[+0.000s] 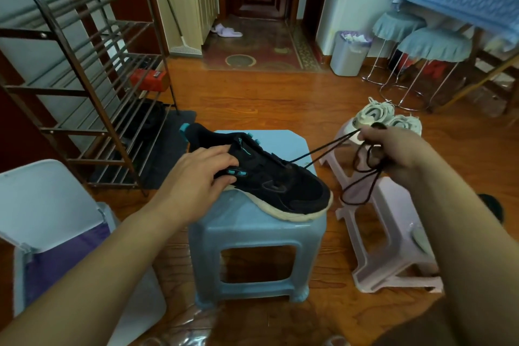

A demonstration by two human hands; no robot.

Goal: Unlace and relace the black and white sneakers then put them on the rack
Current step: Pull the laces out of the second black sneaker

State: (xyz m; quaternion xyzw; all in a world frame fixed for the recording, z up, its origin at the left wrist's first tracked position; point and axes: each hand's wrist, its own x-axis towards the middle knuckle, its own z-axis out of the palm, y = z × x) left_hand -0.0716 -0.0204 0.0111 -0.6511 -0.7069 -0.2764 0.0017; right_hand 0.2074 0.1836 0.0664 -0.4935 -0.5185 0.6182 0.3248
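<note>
Left hand [200,174] flat on black sneaker [269,180], white sole | right hand [393,146] fingers pinch lace [362,174]

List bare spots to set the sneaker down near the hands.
Free: blue stool top behind the sneaker; floor between the stools and rug; rack shelves, mostly bare. Crowded: pink stool, pale shoes on its far end, lace loops hanging from the right hand.

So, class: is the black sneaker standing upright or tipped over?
Upright: the black sneaker rests on its white sole atop the blue stool.
</note>
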